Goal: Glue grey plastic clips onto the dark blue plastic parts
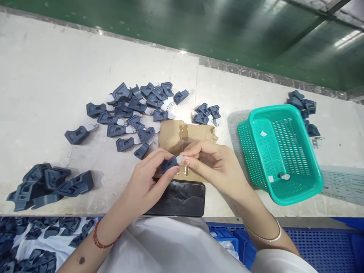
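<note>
Between thumb and fingers, my left hand (150,176) grips a dark blue-grey plastic part (168,164) at the table's front. My right hand (214,163) pinches a small whitish tab (179,159) at that part's right end. Whether the tab is fixed to the part, I cannot tell. Under both hands lies a piece of brown cardboard (196,132) with wet-looking spots. A black phone (182,199) rests just in front of the cardboard, partly covered by my left hand. Similar dark parts, many with whitish tabs, form a loose group (123,110) beyond my left hand.
A green plastic basket (313,167) stands right, holding a small grey-white piece (284,176). Dark parts are piled at front left (48,185), behind the cardboard (203,113) and beyond the basket (303,104). A printed sheet (341,184) lies right. Below the edge are blue crates (321,242).
</note>
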The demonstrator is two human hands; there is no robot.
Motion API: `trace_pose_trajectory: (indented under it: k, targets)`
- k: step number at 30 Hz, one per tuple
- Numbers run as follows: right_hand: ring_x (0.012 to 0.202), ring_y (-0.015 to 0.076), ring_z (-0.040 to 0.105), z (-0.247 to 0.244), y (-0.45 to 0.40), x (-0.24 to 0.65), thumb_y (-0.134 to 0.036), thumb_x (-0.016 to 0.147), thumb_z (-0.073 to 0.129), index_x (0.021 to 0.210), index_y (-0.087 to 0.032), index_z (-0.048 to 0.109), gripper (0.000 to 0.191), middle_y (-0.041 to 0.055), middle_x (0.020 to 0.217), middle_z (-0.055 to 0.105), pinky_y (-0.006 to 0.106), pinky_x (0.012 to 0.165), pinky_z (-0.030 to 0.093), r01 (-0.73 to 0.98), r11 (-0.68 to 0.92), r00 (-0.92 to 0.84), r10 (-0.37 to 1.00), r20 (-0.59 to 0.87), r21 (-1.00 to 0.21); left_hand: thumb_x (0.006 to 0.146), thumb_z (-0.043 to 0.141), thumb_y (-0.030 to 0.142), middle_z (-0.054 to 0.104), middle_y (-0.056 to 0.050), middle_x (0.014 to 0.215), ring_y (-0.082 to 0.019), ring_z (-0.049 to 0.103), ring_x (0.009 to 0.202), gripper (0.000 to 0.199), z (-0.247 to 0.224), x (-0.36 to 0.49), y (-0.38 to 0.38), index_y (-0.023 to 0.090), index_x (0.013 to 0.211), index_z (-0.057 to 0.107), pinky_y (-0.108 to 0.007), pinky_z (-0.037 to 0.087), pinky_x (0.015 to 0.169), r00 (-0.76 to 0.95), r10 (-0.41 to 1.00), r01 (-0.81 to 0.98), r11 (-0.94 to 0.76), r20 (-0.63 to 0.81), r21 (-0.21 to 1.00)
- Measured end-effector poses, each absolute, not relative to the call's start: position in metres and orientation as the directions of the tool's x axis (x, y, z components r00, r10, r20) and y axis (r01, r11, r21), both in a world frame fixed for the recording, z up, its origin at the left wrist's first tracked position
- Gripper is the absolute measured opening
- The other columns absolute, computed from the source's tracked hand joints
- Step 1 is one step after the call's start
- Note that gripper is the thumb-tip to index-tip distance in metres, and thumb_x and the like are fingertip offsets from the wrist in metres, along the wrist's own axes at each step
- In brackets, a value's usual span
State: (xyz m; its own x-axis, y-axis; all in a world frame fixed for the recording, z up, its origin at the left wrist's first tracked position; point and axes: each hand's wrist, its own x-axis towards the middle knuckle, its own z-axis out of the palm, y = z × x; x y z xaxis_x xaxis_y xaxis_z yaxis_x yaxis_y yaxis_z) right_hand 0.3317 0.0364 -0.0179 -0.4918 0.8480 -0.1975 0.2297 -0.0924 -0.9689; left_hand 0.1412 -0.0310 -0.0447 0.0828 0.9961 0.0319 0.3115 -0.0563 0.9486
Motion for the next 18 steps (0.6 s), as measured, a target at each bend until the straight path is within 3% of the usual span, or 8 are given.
trace_pose_trajectory:
  k: [5,9,12,15,18]
  targets:
    - [0.072,0.0147,0.067,-0.011,0.039,0.334,-0.046,0.092,0.079,0.084,-0.018,0.075,0.03,0.0033,0.079,0.077,0.027,0.067,0.053,0.267,-0.165,-0.534,0.795,-0.289,-0.949,0.104,0.059,0.021,0.065,-0.001,0.093,-0.011,0.061,0.077,0.005,-0.047,0.14,-0.032,0.019,0.104,0.063,-0.019,0.048,0.061,0.12,0.989,0.332,-0.122,0.087,0.935]
    - [0.071,0.0138,0.066,-0.011,0.037,0.331,-0.04,0.094,0.077,0.083,-0.019,0.074,0.024,0.0025,0.079,0.077,0.025,0.064,0.052,0.281,-0.128,-0.529,0.807,-0.265,-0.951,0.104,0.058,0.021,0.064,-0.001,0.092,-0.011,0.06,0.077,0.005,-0.049,0.139,-0.034,0.019,0.104,0.063,-0.019,0.046,0.059,0.102,0.988,0.328,-0.142,0.115,0.934]
    - [0.072,0.0145,0.068,-0.006,0.033,0.331,-0.036,0.094,0.077,0.083,-0.021,0.076,0.019,0.0018,0.08,0.078,0.025,0.063,0.053,0.288,-0.039,-0.511,0.839,-0.188,-0.957,0.104,0.059,0.021,0.067,-0.003,0.097,-0.013,0.064,0.085,0.005,-0.043,0.14,-0.036,0.019,0.106,0.063,-0.022,0.052,0.07,0.109,0.985,0.297,-0.16,0.133,0.941]
    - [0.08,0.0182,0.075,0.005,0.026,0.342,-0.037,0.097,0.076,0.096,-0.028,0.081,0.01,0.0012,0.091,0.082,0.028,0.07,0.059,0.274,0.127,-0.566,0.822,-0.053,-0.953,0.103,0.065,0.023,0.072,-0.004,0.106,-0.015,0.069,0.096,0.009,-0.026,0.137,-0.039,0.021,0.112,0.066,-0.026,0.057,0.086,0.158,0.973,0.291,-0.21,0.17,0.933]
    - [0.092,0.0254,0.079,0.018,0.018,0.371,-0.045,0.102,0.067,0.11,-0.04,0.082,0.017,0.0005,0.101,0.083,0.036,0.074,0.062,0.365,0.229,-0.464,0.885,0.037,-0.902,0.1,0.069,0.022,0.075,-0.001,0.113,-0.015,0.07,0.103,0.017,-0.006,0.116,-0.045,0.026,0.116,0.072,-0.025,0.057,0.091,0.056,0.984,0.455,-0.177,0.17,0.873]
